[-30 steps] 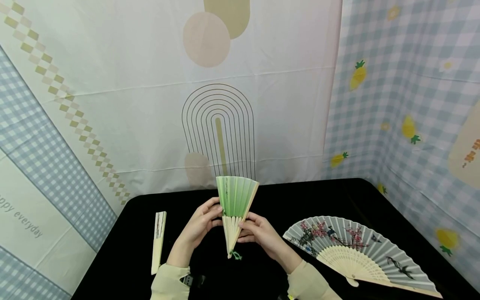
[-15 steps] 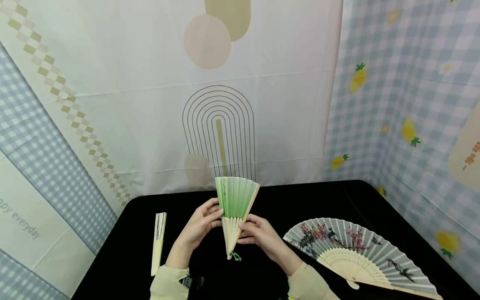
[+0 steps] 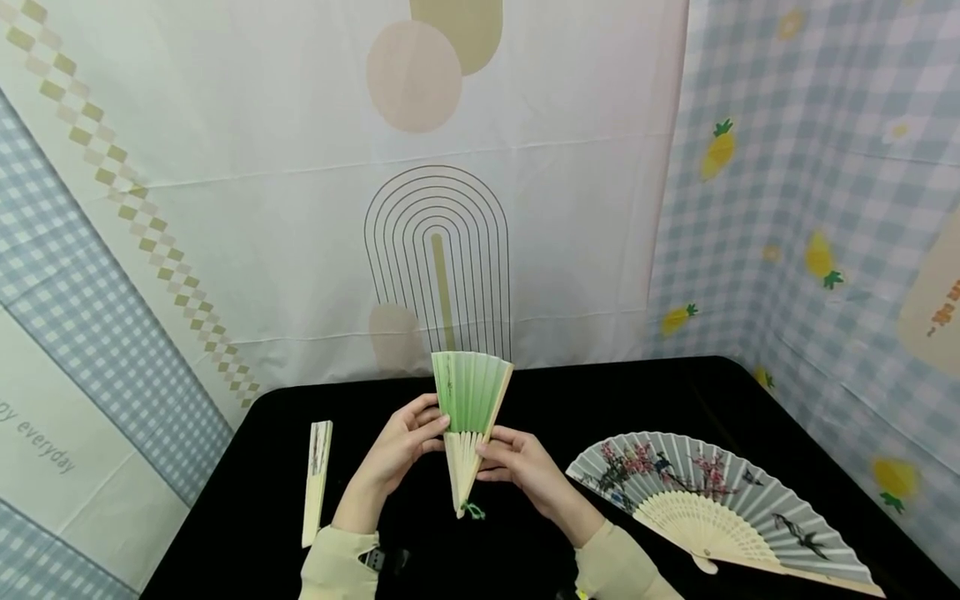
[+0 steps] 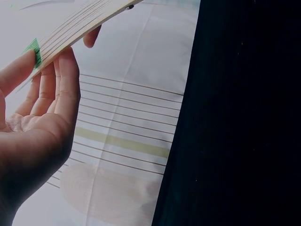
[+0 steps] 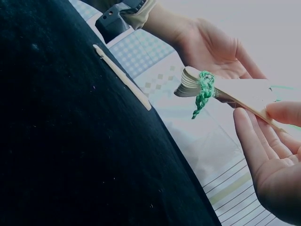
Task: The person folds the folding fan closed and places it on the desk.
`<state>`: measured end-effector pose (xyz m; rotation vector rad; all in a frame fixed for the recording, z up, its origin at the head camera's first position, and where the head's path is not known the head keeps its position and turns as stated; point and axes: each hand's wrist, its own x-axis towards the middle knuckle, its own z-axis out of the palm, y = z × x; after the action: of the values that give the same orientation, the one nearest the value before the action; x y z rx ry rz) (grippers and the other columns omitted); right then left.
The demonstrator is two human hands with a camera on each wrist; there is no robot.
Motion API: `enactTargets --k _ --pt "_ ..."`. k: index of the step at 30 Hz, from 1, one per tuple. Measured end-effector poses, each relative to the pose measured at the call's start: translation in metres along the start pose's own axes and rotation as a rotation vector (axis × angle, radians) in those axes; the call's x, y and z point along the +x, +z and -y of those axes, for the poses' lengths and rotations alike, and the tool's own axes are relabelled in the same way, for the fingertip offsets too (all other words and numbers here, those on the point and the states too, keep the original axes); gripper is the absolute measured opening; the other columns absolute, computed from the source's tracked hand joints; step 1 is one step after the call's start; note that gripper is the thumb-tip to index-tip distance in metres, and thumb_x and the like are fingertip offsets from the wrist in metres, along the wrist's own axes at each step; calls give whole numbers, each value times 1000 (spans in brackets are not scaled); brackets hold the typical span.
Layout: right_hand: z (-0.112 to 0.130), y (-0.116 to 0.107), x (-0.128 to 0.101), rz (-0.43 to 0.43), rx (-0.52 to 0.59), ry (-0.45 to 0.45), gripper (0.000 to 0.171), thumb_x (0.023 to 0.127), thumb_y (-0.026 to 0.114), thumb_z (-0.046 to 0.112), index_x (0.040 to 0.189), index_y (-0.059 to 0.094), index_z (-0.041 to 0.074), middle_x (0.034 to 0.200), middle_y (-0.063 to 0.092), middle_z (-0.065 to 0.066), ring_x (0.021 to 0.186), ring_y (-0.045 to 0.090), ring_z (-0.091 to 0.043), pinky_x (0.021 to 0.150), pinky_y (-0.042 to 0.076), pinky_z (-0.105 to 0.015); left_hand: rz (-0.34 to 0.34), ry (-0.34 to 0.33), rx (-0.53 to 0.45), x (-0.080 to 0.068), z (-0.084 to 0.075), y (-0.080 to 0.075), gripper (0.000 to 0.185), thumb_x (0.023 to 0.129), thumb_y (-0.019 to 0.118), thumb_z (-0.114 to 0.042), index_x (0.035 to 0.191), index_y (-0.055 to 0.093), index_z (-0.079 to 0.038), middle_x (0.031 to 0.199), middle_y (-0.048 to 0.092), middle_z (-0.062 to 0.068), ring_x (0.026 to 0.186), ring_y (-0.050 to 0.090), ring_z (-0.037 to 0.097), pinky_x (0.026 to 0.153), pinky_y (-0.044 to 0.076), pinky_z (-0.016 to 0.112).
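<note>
Green fan (image 3: 468, 392), part-spread: left hand (image 3: 401, 450) and right hand (image 3: 522, 462) pinch its sides, apparently adjusting its spread; the next move needs even pressure.

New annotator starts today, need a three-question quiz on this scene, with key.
1. True or false: the left hand and right hand both hold the green fan.
2. Where does the closed fan lie? A) right of the right hand B) left of the left hand C) under the green fan
3. Fill in (wide or narrow): the cord hangs at the green fan's ___ end.

Key: 1 true; 2 B; 3 narrow.
</note>
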<state>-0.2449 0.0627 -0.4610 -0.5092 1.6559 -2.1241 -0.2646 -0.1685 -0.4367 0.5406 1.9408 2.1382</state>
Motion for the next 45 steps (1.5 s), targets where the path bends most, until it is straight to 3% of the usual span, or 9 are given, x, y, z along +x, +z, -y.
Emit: enactTargets --k 11,20,29,45 --pt "1 2 0 -22 -16 -5 52 101 63 15 143 48 -11 123 67 -22 97 71 -18 86 60 -32 -14 -16 21 1 0 2 50 101 64 -13 142 45 8 121 67 16 100 69 19 82 60 35" --pt "-1 1 0 -55 -29 6 51 100 64 14 143 49 -9 117 70 -19 93 72 -17 84 60 -31 -41 -14 18 1 2 4 46 99 66 -10 137 49 8 113 71 11 96 70 19 80 61 36" --pt "-2 0 1 -97 -19 23 59 99 64 12 150 41 -6 110 71 -12 91 71 -16 83 60 -31 -99 -17 23 1 1 9 43 97 69 -10 133 54 6 102 72 8 89 71 20 77 62 38" --pt "-1 0 0 -82 -7 29 55 99 64 14 147 44 -8 114 71 -13 92 71 -14 84 60 -30 -121 -23 32 1 1 11 43 95 71 -12 133 56 4 96 73 7 86 71 21 76 62 38"
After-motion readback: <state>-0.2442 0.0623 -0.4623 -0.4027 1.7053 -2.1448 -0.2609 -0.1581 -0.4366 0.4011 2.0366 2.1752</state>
